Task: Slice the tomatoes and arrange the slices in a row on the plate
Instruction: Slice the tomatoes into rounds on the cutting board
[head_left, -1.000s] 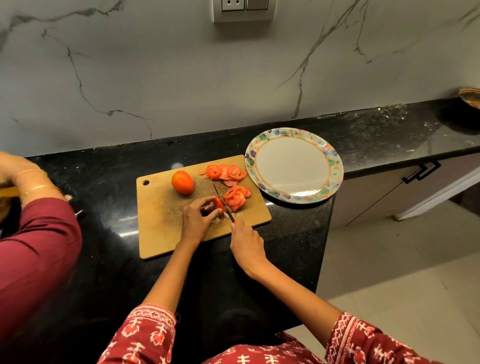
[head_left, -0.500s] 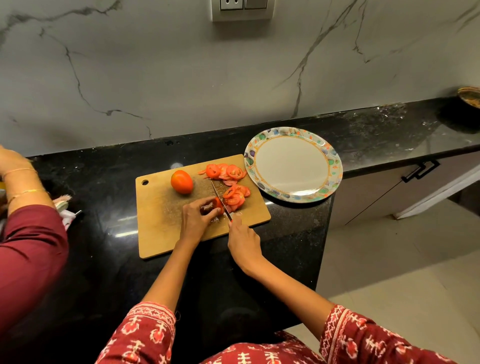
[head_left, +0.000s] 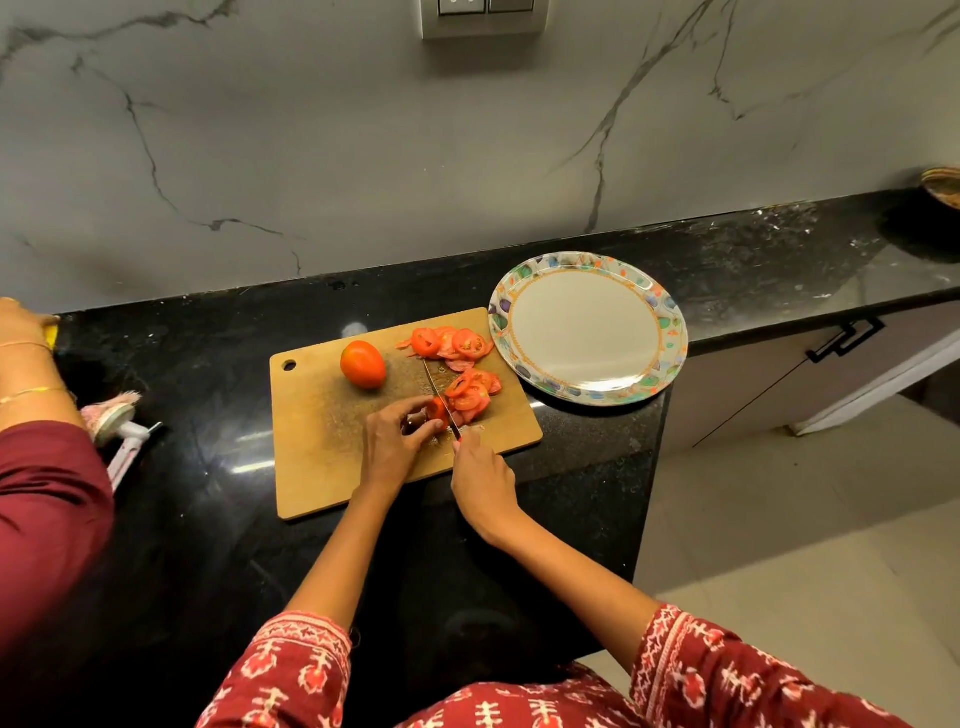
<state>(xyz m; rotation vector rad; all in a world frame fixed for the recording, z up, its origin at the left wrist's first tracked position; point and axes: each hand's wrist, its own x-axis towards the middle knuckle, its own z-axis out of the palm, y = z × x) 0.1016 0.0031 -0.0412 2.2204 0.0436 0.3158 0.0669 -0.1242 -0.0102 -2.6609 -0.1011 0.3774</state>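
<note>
Two piles of slices crowd my board's right edge, touching the plate. Left hand pinches the tomato end, right hand grips the knife; bare wood lies left.

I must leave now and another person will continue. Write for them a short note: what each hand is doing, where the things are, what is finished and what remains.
Left hand: pinches the tomato end piece on the cutting board.
Right hand: grips the knife, blade against that piece, mid-cut.
Two piles of slices on the board: far pile and near pile.
One whole tomato on the board, uncut.
Plate right of the board, no slices on it.
Done: most of the slicing of the first tomato.
Left: finish this piece, slice the whole tomato, arrange the slices in a row on the plate.
</note>
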